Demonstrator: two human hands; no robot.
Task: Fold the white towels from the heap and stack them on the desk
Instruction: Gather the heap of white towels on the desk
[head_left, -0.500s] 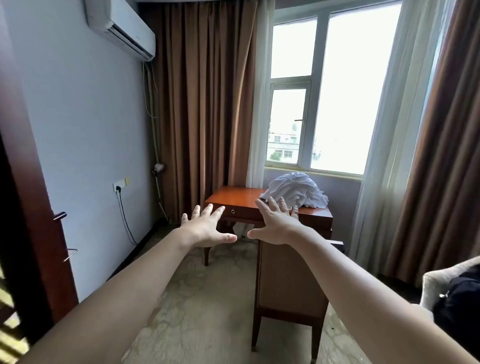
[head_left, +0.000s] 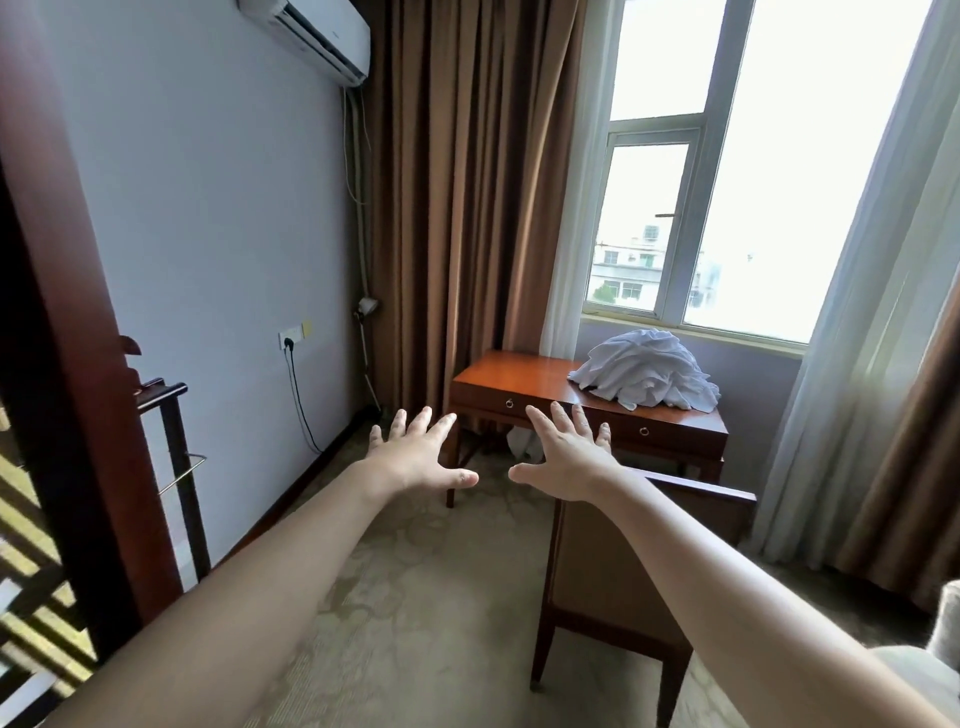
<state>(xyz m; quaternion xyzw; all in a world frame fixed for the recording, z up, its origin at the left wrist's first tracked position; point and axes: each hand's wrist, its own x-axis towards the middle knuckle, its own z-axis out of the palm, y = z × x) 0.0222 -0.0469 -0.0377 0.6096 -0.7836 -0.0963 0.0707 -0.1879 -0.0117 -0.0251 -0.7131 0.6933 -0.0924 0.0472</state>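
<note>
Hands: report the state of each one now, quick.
Left hand: open, fingers spread, holding nothing.
Right hand: open, fingers spread, holding nothing.

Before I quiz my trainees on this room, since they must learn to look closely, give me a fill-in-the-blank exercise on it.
1. The heap of white towels lies on the desk, below the ____.
2. The left hand and the right hand both hold ____.
3. The chair at the desk turns its ____ to the camera.
4. The desk's front shows ____ ring pulls.
Missing words: window; nothing; back; two.
</note>
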